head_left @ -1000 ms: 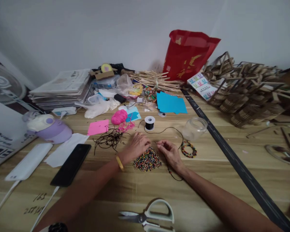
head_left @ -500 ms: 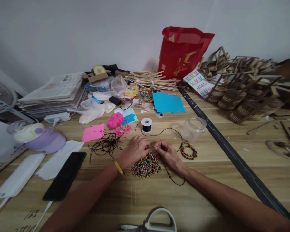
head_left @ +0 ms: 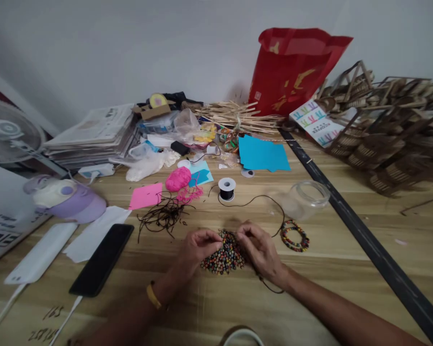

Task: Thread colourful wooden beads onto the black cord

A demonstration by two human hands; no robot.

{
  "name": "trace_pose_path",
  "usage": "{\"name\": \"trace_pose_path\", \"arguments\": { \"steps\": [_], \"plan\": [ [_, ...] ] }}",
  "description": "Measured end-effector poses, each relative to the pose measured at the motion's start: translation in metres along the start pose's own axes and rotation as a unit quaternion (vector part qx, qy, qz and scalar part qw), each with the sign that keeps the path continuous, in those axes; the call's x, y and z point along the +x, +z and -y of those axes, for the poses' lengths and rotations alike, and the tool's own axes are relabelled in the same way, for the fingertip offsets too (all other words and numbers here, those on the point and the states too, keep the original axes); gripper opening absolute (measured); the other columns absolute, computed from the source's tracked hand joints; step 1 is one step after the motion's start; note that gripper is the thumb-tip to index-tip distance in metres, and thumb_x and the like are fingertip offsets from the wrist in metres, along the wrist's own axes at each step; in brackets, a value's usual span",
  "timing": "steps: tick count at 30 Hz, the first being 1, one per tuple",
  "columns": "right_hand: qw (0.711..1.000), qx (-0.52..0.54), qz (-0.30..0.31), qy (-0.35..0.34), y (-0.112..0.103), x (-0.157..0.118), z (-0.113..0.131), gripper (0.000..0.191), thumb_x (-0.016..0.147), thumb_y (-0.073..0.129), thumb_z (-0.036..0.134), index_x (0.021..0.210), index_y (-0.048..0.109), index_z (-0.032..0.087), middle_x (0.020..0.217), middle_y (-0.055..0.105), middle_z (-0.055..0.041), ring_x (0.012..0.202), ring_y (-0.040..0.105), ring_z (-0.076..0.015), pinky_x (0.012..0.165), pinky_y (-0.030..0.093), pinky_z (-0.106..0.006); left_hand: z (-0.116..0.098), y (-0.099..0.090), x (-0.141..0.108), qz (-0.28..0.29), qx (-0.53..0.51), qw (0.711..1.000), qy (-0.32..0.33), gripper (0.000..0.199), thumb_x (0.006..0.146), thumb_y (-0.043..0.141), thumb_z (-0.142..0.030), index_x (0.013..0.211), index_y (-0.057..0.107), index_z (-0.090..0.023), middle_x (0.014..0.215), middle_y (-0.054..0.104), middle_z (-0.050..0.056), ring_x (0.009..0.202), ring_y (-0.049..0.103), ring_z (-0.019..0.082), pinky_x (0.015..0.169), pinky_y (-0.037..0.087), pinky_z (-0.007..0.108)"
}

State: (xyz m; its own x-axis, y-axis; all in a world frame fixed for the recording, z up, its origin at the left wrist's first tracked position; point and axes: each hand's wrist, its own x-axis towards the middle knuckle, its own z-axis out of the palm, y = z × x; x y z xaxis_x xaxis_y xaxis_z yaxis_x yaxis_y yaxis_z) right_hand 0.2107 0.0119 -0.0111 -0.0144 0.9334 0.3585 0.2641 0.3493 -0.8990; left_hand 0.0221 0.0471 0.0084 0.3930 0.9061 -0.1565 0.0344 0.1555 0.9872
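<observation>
Single head-worn view, looking forward and down over tabletop (head_left: pixel 187 298) toward wall (head_left: pixel 130 53).

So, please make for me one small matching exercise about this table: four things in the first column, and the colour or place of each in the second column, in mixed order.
Column 1
1. Phone
2. Glass jar
3. Large bag
4. Pile of beads

Column 2
A. Red with gold marks, in front of the wall
B. Between the left hand and the right hand
C. Black, with a white cable at its near end
D. Clear, beside the long dark strip

Right pairs: 1-C, 2-D, 3-A, 4-B
</observation>
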Motion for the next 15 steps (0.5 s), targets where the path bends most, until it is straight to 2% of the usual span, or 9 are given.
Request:
{"name": "trace_pose_path", "arguments": {
  "steps": [3, 6, 10, 15],
  "plan": [
    [0.992, -0.065, 0.019, -0.109, -0.001, -0.002, 0.005, 0.012, 0.093, 0.045, 0.021, 0.086, 0.054, 0.020, 0.076, 0.055, -0.0034, 0.072, 0.051, -0.0170, 0.067, 0.043, -0.029, 0.007, 0.001, -0.002, -0.011, -0.019, 1.000, 0.002, 0.011, 0.066, 0.074, -0.021, 0.072, 0.069, -0.014, 0.070, 0.064, 0.001, 0.066, 0.055, 0.011, 0.065, 0.043, 0.020],
    [0.977, -0.107, 0.048, -0.181, 0.001, -0.003, 0.003, 0.011, 0.093, 0.043, 0.016, 0.091, 0.052, 0.020, 0.081, 0.054, -0.0054, 0.078, 0.050, -0.0192, 0.071, 0.043, -0.033, 0.007, 0.001, 0.000, -0.005, -0.034, 0.999, 0.023, 0.010, 0.067, 0.074, -0.021, 0.071, 0.069, -0.014, 0.072, 0.063, 0.001, 0.069, 0.055, 0.011, 0.067, 0.043, 0.021],
    [0.966, -0.134, 0.074, -0.209, 0.004, -0.003, -0.003, 0.011, 0.091, 0.043, 0.013, 0.093, 0.051, 0.019, 0.084, 0.054, -0.0067, 0.081, 0.049, -0.0204, 0.074, 0.044, -0.036, 0.004, -0.003, 0.001, 0.027, -0.052, 0.996, 0.065, 0.008, 0.068, 0.073, -0.020, 0.072, 0.070, -0.014, 0.077, 0.065, 0.004, 0.076, 0.058, 0.014, 0.072, 0.045, 0.023],
    [0.958, -0.156, 0.079, -0.227, 0.005, -0.003, -0.004, 0.011, 0.090, 0.043, 0.013, 0.093, 0.051, 0.020, 0.084, 0.055, -0.0059, 0.083, 0.051, -0.0205, 0.081, 0.043, -0.040, 0.006, -0.010, 0.006, 0.052, -0.031, 0.994, 0.090, 0.012, 0.068, 0.075, -0.022, 0.071, 0.069, -0.012, 0.074, 0.066, 0.005, 0.074, 0.060, 0.015, 0.073, 0.046, 0.026]
  ]
}}
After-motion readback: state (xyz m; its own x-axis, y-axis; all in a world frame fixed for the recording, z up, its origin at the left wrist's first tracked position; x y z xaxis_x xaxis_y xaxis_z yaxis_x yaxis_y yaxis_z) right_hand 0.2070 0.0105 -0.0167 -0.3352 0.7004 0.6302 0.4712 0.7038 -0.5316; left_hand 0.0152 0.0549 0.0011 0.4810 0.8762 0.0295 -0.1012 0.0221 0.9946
